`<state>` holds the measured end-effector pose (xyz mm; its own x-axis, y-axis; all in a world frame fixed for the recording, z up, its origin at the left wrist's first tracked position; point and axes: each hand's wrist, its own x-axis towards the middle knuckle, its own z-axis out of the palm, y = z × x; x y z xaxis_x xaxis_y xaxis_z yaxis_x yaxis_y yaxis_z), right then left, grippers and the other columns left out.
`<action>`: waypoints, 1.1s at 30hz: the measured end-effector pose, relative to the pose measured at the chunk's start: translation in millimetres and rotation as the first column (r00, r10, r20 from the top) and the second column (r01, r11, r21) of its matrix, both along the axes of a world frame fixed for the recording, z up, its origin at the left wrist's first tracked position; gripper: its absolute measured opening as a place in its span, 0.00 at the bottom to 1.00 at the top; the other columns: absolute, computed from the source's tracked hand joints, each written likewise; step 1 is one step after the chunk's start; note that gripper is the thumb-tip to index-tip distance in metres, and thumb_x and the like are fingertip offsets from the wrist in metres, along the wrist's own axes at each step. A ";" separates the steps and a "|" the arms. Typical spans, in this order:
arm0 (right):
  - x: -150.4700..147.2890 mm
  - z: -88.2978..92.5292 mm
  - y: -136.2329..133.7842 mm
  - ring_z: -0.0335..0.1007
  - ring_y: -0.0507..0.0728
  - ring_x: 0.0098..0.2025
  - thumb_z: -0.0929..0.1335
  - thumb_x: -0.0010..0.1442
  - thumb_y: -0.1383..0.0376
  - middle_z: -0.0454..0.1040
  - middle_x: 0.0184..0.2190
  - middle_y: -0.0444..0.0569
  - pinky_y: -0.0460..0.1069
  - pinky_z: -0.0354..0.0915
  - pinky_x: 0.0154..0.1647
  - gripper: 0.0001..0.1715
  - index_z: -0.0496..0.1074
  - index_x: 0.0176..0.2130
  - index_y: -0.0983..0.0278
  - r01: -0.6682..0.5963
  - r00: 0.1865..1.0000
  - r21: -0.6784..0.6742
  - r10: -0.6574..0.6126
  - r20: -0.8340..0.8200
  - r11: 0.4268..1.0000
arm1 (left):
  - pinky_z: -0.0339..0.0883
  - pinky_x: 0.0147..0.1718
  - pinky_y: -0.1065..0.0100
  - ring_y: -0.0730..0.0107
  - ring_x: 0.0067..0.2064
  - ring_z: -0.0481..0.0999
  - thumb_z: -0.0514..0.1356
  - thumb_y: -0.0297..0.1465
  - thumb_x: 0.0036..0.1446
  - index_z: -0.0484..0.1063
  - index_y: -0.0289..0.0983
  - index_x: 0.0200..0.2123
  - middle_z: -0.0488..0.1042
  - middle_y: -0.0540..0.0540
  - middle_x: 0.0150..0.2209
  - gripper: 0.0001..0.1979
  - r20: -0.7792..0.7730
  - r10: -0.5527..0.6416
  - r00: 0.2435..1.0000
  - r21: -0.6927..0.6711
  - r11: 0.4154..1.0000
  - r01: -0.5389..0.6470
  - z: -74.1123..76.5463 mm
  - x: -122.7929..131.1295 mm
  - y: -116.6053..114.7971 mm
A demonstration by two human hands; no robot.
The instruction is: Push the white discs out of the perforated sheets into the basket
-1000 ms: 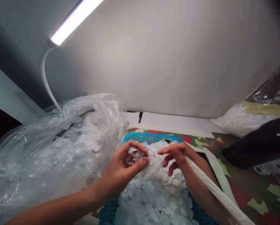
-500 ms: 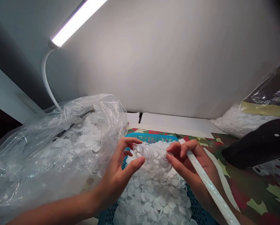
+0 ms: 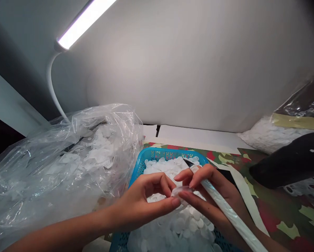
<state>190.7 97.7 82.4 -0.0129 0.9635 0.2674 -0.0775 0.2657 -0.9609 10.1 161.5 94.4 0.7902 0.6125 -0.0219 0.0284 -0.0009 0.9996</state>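
Note:
A blue plastic basket [image 3: 152, 151] holds a heap of small white discs [image 3: 182, 225]. Above the heap, my left hand [image 3: 151, 199] pinches a small translucent white piece [image 3: 182, 191] between thumb and fingers. My right hand [image 3: 209, 189] grips the other side of that piece with thumb and fingertips. The same hand also holds a pearly white pen-like tool [image 3: 229, 210], its dark pointed tip facing up and left. The fingers of both hands nearly meet and partly hide the piece.
At left lies a large clear plastic bag [image 3: 67, 168] of white scraps, beneath a lit lamp [image 3: 86, 22]. To the right are a black object [image 3: 288, 161], a bag of white pieces [image 3: 264, 134] and perforated white sheets [image 3: 308, 190]. Camouflage-patterned cloth [image 3: 272, 210] covers the table.
Both hands have moved lower and closer together. The holed translucent sheet that was spread between them now looks bunched or folded. More of the basket's back rim shows.

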 end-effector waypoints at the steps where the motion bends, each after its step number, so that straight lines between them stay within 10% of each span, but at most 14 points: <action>1: 0.0 -0.8 0.9 0.74 0.54 0.39 0.71 0.57 0.67 0.74 0.38 0.44 0.48 0.71 0.38 0.09 0.65 0.32 0.59 0.022 1.000 0.001 -0.022 -0.007 1.000 | 0.65 0.41 0.66 0.70 0.39 0.71 0.62 0.32 0.57 0.61 0.35 0.25 0.70 0.47 0.34 0.13 0.032 0.018 0.999 -0.023 1.000 -0.017 -1.9 0.4 -0.3; 6: 1.2 -5.6 4.0 0.73 0.53 0.41 0.69 0.59 0.66 0.73 0.39 0.44 0.47 0.70 0.37 0.08 0.65 0.33 0.58 0.040 0.999 -0.017 -0.041 -0.019 0.999 | 0.64 0.28 0.75 0.77 0.32 0.71 0.62 0.29 0.58 0.63 0.37 0.32 0.70 0.51 0.34 0.08 0.107 0.048 0.993 -0.139 0.990 -0.033 -5.9 0.0 -0.8; 16: 7.7 -9.0 9.0 0.67 0.52 0.35 0.61 0.66 0.54 0.69 0.31 0.44 0.45 0.65 0.37 0.16 0.69 0.32 0.59 0.304 0.943 0.146 -0.319 0.098 0.941 | 0.66 0.36 0.74 0.73 0.40 0.74 0.61 0.31 0.58 0.77 0.43 0.41 0.77 0.50 0.40 0.08 -0.061 0.146 0.987 0.151 0.979 -0.135 -3.2 -1.3 4.6; 19: 9.4 -8.2 5.5 0.63 0.52 0.32 0.54 0.69 0.53 0.64 0.28 0.45 0.46 0.64 0.33 0.27 0.73 0.31 0.58 0.243 0.947 0.209 -0.278 0.161 0.947 | 0.65 0.44 0.71 0.72 0.42 0.75 0.64 0.33 0.56 0.78 0.43 0.37 0.78 0.52 0.37 0.05 -0.077 0.234 0.969 0.212 0.954 -0.213 -4.1 -2.4 6.5; 33: -0.9 -12.9 -8.0 0.55 0.49 0.22 0.62 0.64 0.68 0.58 0.20 0.39 0.45 0.53 0.22 0.11 0.59 0.28 0.60 0.161 0.904 0.345 -0.278 0.323 0.925 | 0.69 0.41 0.75 0.73 0.41 0.76 0.65 0.29 0.54 0.78 0.42 0.40 0.78 0.51 0.39 0.09 -0.068 0.232 0.970 0.170 0.961 -0.218 -4.4 -0.5 2.7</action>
<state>189.8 89.7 69.5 0.0383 0.8252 0.5635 0.3521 0.5166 -0.7805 9.6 164.1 90.0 0.6309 0.7754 0.0285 0.1328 -0.1441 0.9806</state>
